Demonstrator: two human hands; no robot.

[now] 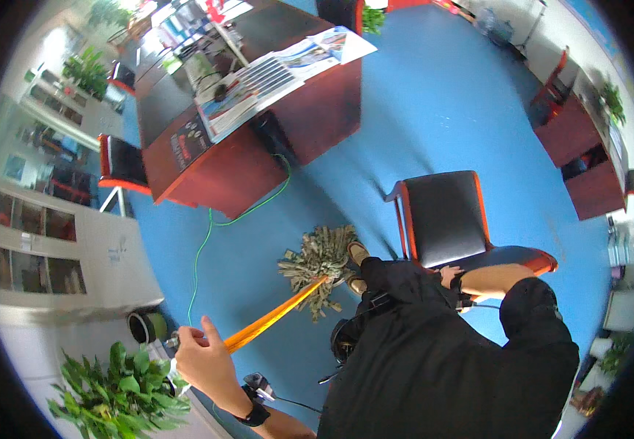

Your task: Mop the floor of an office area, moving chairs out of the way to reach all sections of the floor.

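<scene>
A string mop with a grey-green head (317, 252) lies spread on the blue floor, beside my shoes (357, 253). Its orange handle (276, 315) slants up from the mop head to my left hand (204, 354), which is closed around its upper part with the thumb raised. The grip itself is partly hidden behind the hand. Close to my dark-clad hip, my right hand (451, 275) is at the edge of a black-padded, red-wood chair (448, 219). Its fingers are partly hidden, so whether it holds the chair is unclear. Both wrists wear black bands.
A large dark-red desk (317, 118) bears papers (278, 77). A green cable (202, 249) runs along the floor (415, 110). To the left are a leafy potted plant (125, 389), a dark bin (146, 327) and pale cabinets (92, 258). Another desk (575, 131) stands right.
</scene>
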